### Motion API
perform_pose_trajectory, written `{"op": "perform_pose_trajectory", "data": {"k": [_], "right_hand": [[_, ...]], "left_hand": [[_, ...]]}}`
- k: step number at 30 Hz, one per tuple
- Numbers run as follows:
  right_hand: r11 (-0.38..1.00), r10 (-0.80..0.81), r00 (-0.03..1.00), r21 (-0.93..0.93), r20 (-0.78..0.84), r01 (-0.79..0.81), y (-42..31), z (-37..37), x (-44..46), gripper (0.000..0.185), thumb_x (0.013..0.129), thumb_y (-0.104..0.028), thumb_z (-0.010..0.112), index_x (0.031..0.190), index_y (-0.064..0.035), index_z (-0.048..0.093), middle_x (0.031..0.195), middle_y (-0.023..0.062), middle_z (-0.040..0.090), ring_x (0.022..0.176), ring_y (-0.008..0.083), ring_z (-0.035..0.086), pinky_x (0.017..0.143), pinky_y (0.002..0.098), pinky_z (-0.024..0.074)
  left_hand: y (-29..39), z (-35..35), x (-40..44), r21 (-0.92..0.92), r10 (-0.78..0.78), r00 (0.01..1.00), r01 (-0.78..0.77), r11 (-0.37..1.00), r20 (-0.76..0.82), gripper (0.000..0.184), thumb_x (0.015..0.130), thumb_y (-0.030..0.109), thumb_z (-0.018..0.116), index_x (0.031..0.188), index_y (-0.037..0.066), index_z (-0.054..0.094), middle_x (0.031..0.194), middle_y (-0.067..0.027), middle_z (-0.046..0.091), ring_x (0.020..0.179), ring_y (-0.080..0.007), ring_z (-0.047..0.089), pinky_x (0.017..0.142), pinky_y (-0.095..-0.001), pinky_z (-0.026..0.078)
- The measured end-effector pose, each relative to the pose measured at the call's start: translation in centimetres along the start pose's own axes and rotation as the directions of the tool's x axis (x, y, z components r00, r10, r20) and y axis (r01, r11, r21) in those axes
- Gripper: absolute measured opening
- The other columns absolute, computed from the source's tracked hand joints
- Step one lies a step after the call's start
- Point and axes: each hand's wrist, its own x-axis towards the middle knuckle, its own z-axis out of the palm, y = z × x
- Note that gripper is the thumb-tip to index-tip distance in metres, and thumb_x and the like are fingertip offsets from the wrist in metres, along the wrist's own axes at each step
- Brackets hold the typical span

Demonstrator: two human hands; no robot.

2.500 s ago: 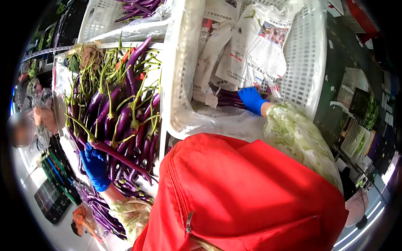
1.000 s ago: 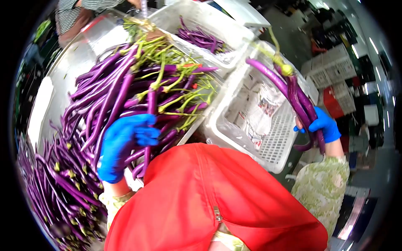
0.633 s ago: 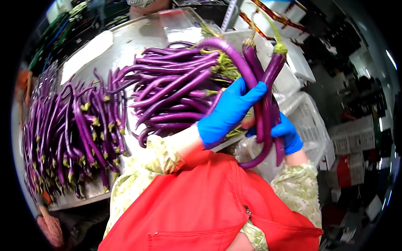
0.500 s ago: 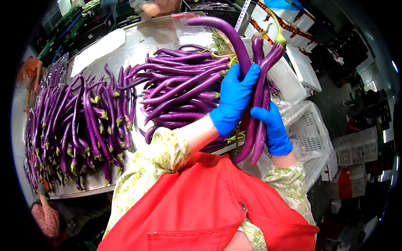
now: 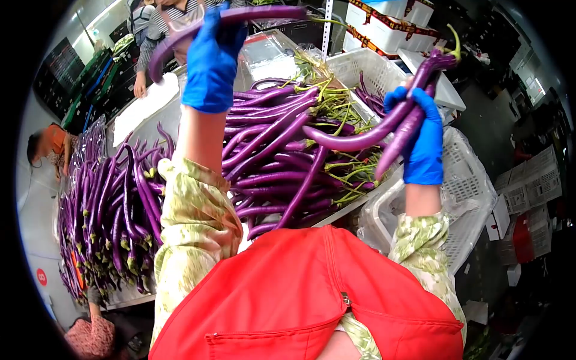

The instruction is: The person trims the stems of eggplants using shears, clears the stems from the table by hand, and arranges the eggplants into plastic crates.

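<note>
My left hand, in a blue glove, is raised at the upper left, gripping one long purple eggplant that lies crosswise and curves down at its left end. At the right, my blue-gloved right hand is closed around two eggplants, their stem ends up and their tips pointing down to the left. Between and below the hands, a heap of eggplants with long green stems covers the metal table. Another heap, with short stem caps, lies on the left.
A white sheet lies at the table's far left. White plastic crates with clear film stand at the right, below stacked white boxes. A person in a striped sleeve stands across the table; others are at the left edge.
My hands have moved apart. The left has carried one eggplant up and left, turning it crosswise; the right has moved right and up with two eggplants, now tilted.
</note>
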Motion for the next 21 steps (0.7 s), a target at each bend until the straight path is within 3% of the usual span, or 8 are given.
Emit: {"op": "perform_pose_trajectory", "data": {"k": [3, 8, 11, 12, 14, 18, 19, 21], "right_hand": [[0.995, 0.078, 0.996, 0.066, -0.044, -0.075, 5.3, 2.4, -0.8, 0.027, 0.080, -0.009, 0.062, 0.105, -0.0032, 0.052, 0.089, 0.0091, 0.058, 0.084, 0.0227, 0.060, 0.082, 0.0392, 0.0520], [0.900, 0.350, 0.922, 0.334, -0.165, -0.282, 18.2, 3.8, -0.2, 0.023, 0.080, -0.023, 0.069, 0.091, -0.0044, 0.060, 0.087, 0.0089, 0.063, 0.080, 0.0206, 0.062, 0.077, 0.0322, 0.0523], [0.924, 0.290, 0.918, 0.329, -0.272, -0.194, 23.7, 4.5, 0.6, 0.022, 0.083, -0.027, 0.067, 0.089, -0.0078, 0.057, 0.085, 0.0061, 0.061, 0.078, 0.0193, 0.060, 0.075, 0.0326, 0.0515], [0.923, 0.275, 0.917, 0.347, -0.289, -0.168, 25.1, 4.8, 0.5, 0.021, 0.085, -0.027, 0.066, 0.088, -0.0088, 0.056, 0.084, 0.0056, 0.061, 0.076, 0.0190, 0.059, 0.075, 0.0326, 0.0508], [0.903, 0.307, 0.922, 0.377, -0.233, -0.206, 25.9, 6.2, -0.1, 0.016, 0.088, -0.026, 0.062, 0.090, -0.0113, 0.055, 0.084, 0.0047, 0.060, 0.075, 0.0174, 0.057, 0.076, 0.0319, 0.0490], [0.911, 0.230, 0.973, 0.352, -0.007, -0.213, 27.2, 6.0, 1.4, 0.016, 0.091, -0.029, 0.055, 0.092, -0.0129, 0.056, 0.083, 0.0035, 0.057, 0.076, 0.0126, 0.054, 0.069, 0.0291, 0.0462], [0.991, 0.130, 0.983, -0.040, 0.133, -0.126, 25.4, 4.1, 0.5, 0.016, 0.092, -0.028, 0.053, 0.094, -0.0116, 0.057, 0.086, 0.0036, 0.058, 0.077, 0.0116, 0.054, 0.068, 0.0291, 0.0462], [0.909, 0.416, 0.881, -0.064, 0.225, -0.413, 21.7, 0.6, -1.1, 0.020, 0.093, -0.024, 0.050, 0.101, -0.0075, 0.057, 0.091, 0.0065, 0.061, 0.077, 0.0141, 0.058, 0.070, 0.0299, 0.0487]], "left_hand": [[-5.2, -9.5, 0.8, 0.035, -0.306, 0.931, 0.319, 0.947, -0.198, 0.033, 0.091, 0.031, 0.056, 0.104, 0.001, 0.059, 0.098, -0.0138, 0.063, 0.091, -0.0259, 0.061, 0.084, -0.0406, 0.052], [-5.3, -13.5, -3.6, 0.237, -0.912, 0.401, 0.897, 0.373, -0.083, 0.049, 0.093, 0.040, 0.049, 0.102, -0.008, 0.057, 0.093, -0.0211, 0.064, 0.085, -0.0313, 0.064, 0.074, -0.0416, 0.054], [1.3, -10.1, -2.5, 0.763, -0.825, 0.487, 0.637, 0.111, -0.286, 0.044, 0.093, 0.041, 0.050, 0.102, -0.002, 0.060, 0.087, -0.0160, 0.066, 0.079, -0.0226, 0.065, 0.065, -0.0344, 0.053], [2.8, -12.0, -0.8, 0.825, -0.872, 0.477, 0.534, 0.185, -0.113, 0.052, 0.093, 0.043, 0.049, 0.126, 0.004, 0.050, 0.108, -0.0123, 0.063, 0.089, -0.0151, 0.061, 0.078, -0.0263, 0.049], [3.8, -6.2, -3.3, 0.957, -0.787, 0.616, 0.214, 0.196, 0.024, 0.056, 0.092, 0.041, 0.052, 0.134, 0.007, 0.043, 0.125, -0.0113, 0.054, 0.110, -0.0175, 0.054, 0.090, -0.0288, 0.045], [-1.2, -5.7, -5.5, 0.885, -0.815, 0.423, -0.412, 0.216, 0.396, 0.081, 0.078, 0.037, 0.070, 0.142, 0.006, 0.031, 0.145, -0.0122, 0.033, 0.135, -0.0273, 0.028, 0.111, -0.0380, 0.020], [-2.3, -6.1, -6.2, 0.852, -0.795, 0.410, -0.466, 0.238, 0.447, 0.084, 0.075, 0.036, 0.072, 0.142, 0.007, 0.031, 0.144, -0.0134, 0.034, 0.135, -0.0300, 0.028, 0.111, -0.0393, 0.021], [-3.4, -7.6, -7.2, 0.724, -0.773, 0.403, -0.682, 0.103, 0.490, 0.086, 0.070, 0.031, 0.075, 0.142, 0.008, 0.032, 0.143, -0.0155, 0.034, 0.134, -0.0340, 0.029, 0.111, -0.0412, 0.022]]}}
